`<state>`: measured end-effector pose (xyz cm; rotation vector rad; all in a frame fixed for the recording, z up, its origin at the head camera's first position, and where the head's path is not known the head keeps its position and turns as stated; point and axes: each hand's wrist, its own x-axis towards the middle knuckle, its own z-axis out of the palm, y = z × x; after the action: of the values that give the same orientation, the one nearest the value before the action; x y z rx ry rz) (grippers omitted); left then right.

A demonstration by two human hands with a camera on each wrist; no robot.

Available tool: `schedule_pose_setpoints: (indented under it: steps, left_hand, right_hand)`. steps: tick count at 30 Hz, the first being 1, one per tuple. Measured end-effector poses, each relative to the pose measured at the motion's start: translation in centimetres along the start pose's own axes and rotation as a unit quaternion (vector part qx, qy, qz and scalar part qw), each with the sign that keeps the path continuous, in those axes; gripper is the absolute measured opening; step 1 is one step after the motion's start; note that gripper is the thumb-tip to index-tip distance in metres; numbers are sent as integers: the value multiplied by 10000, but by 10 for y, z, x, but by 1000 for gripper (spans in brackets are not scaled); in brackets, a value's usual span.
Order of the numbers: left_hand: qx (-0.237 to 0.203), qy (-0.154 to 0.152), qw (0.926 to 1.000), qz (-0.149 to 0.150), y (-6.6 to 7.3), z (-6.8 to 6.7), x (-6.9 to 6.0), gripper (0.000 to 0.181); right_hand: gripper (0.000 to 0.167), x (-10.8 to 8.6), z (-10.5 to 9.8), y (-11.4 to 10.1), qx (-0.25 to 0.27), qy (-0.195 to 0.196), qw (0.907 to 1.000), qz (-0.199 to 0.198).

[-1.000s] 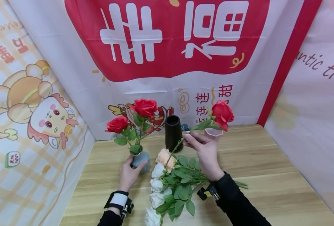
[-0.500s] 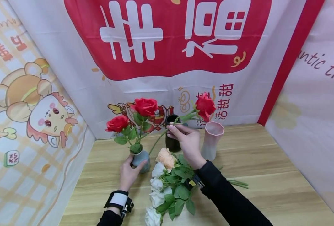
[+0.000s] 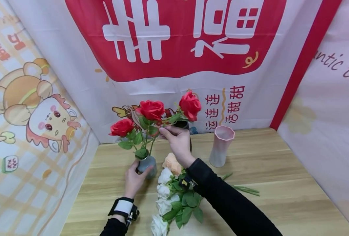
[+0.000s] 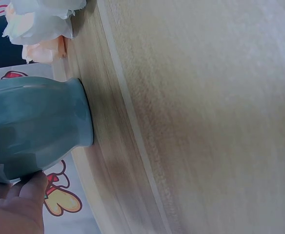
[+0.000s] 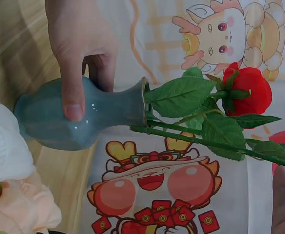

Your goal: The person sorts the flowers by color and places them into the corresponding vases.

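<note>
My left hand [image 3: 134, 180] grips a small blue-grey vase [image 3: 148, 167] that stands upright on the table, thumb on one side and fingers round the other. Two red roses [image 3: 152, 110] rise from its mouth. Between thumb and fingers, my right hand [image 3: 175, 141] pinches the stem of another red rose [image 3: 190, 105] near its leaves, the bloom leaning right. In the right wrist view, the held stem [image 5: 220, 145] slants to the lip of the vase [image 5: 59, 112], its lower end showing just in front of the rim. The left wrist view catches the vase's base [image 4: 81, 114] on the wood.
White roses [image 3: 164, 206] and a peach rose [image 3: 172, 163] lie on the table right of the vase, their stems [image 3: 245, 189] pointing right. Behind my right hand stands a black vase [image 3: 181, 124], mostly hidden. A pink-white vase [image 3: 221, 147] is farther right, near the printed backdrop.
My right hand has carried the red rose leftward from near the pink-white vase to the blue-grey vase, uncovering the pink-white one. The left hand keeps its hold in place.
</note>
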<state>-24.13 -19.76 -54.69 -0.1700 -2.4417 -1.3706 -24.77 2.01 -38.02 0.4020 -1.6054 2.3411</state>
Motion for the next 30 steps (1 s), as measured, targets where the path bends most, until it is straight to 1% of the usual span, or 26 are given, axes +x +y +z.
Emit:
schedule_pose_setpoints:
  steps: [4, 9, 13, 16, 18, 20, 21, 23, 24, 26, 28, 29, 30]
  left_hand:
    - [-6, 6, 10000, 22, 0, 0, 0, 49]
    - [66, 10, 10000, 20, 1, 0, 0, 50]
    - [92, 18, 9999, -65, 1, 1, 1, 53]
    - [87, 21, 9999, -76, 2, 1, 0, 56]
    - [105, 44, 9999, -52, 2, 1, 0, 57]
    - [133, 66, 9999, -33, 1, 1, -1, 56]
    - [162, 71, 9998, -38, 0, 2, -1, 56]
    - [204, 92, 9997, -34, -1, 2, -1, 55]
    - [218, 87, 9997, -35, -2, 2, 0, 55]
    - [222, 72, 9997, -58, -2, 1, -1, 54]
    - [189, 45, 9998, -58, -2, 1, 0, 54]
    - [162, 18, 9998, -75, -1, 1, 0, 53]
    - [124, -6, 9999, -88, 0, 0, 0, 53]
  right_hand:
    - [23, 0, 4, -2, -215, -61, 9996, -145]
    - [21, 1, 9, -9, -205, -34, 9996, -180]
    - [22, 1, 14, -2, -302, -107, 9994, -160]
    - [17, -2, 18, 8, -753, -84, 9970, -144]
    - [14, -6, 22, 14, -1149, -170, 9930, -190]
    - [13, -9, 25, 18, -1562, -356, 9866, -301]
    - [13, -11, 28, 20, -1677, -490, 9840, -348]
    - [14, -12, 32, 24, -2039, -750, 9743, -590]
    - [14, -12, 34, 24, -2225, -881, 9680, -751]
    - [14, -11, 40, 25, -2628, -1081, 9525, -1097]
    - [14, -8, 45, 25, -3025, -1221, 9342, -1442]
    - [14, -7, 47, 25, -3185, -1276, 9261, -1569]
    - [14, -6, 49, 23, -3303, -1311, 9204, -1628]
